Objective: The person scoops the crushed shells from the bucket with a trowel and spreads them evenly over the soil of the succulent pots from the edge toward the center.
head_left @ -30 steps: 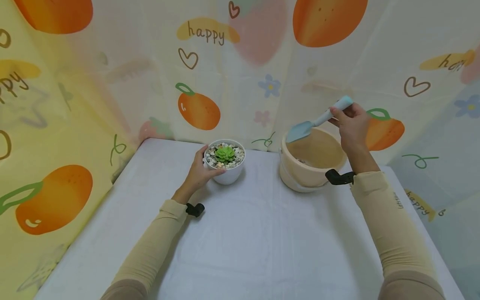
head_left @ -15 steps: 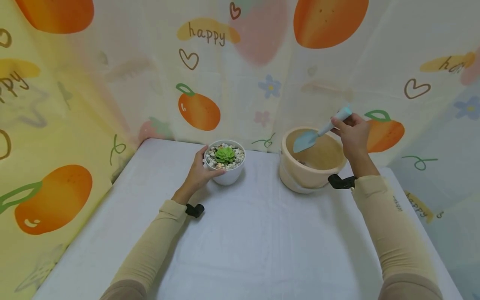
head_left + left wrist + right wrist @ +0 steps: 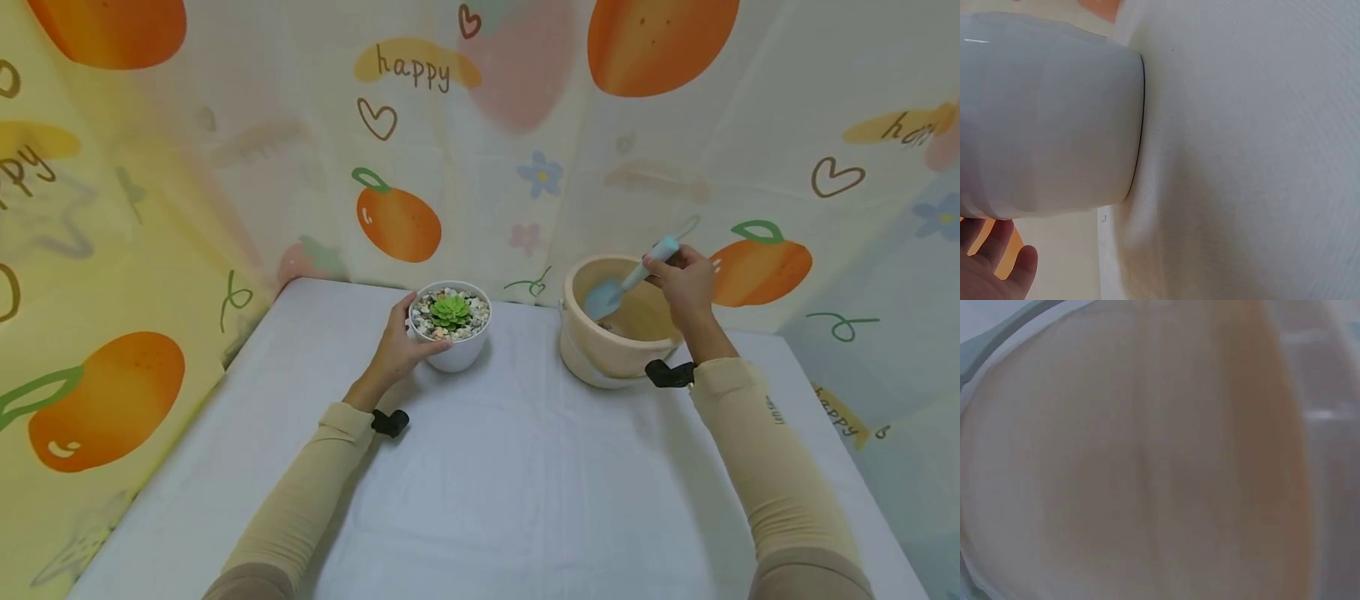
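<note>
A white pot (image 3: 455,358) stands on the table, bearing a green succulent (image 3: 450,311) among pale pebbles. My left hand (image 3: 392,348) holds the pot from its left side, thumb across the front and fingers round the back. In the left wrist view the pot (image 3: 1047,119) fills the upper left, with fingers (image 3: 999,247) at its side. My right hand (image 3: 688,287) grips the pale blue handle of a small trowel (image 3: 651,260). Its blade points down inside a beige bucket (image 3: 607,365). Blurred bucket wall (image 3: 1104,456) fills the right wrist view; the trowel's tip overlaps small bits low inside.
A white cloth covers the table (image 3: 487,492). Close behind the pot and bucket hangs a printed curtain (image 3: 480,167) with oranges and hearts. The bucket's white carrying handle (image 3: 600,375) hangs down its front.
My right hand has moved down and slightly left, lowering the trowel's blade from the bucket's rim to deep inside it. The left hand and the pot stay where they were.
</note>
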`<state>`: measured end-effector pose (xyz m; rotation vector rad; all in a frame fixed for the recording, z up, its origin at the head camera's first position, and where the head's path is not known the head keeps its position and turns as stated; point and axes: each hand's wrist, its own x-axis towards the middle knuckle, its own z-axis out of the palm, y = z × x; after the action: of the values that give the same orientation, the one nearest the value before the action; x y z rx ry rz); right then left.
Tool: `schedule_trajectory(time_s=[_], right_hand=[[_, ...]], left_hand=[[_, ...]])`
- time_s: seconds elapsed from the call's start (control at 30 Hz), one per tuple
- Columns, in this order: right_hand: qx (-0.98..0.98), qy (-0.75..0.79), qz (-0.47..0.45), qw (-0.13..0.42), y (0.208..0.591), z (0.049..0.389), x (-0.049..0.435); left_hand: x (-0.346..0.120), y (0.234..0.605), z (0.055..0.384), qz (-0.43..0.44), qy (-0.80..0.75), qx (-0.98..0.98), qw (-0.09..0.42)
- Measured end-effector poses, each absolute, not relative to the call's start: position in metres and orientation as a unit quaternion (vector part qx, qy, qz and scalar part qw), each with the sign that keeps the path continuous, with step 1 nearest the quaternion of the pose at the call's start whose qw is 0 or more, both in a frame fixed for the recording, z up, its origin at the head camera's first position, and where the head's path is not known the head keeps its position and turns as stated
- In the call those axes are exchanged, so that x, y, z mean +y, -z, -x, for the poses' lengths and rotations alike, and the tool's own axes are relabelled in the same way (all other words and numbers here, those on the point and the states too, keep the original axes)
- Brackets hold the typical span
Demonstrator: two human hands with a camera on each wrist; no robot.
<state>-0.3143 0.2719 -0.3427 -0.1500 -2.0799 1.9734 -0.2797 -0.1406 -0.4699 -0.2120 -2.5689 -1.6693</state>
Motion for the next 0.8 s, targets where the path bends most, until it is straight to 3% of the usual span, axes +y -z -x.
schedule_trajectory(time_s=[0.8], right_hand=[[-0.861, -0.508, 0.038, -0.002, 0.354, 0.316, 0.270]], left_hand=[[-0.140, 0.471, 0.280, 0.075, 0.548, -0.832, 0.042]])
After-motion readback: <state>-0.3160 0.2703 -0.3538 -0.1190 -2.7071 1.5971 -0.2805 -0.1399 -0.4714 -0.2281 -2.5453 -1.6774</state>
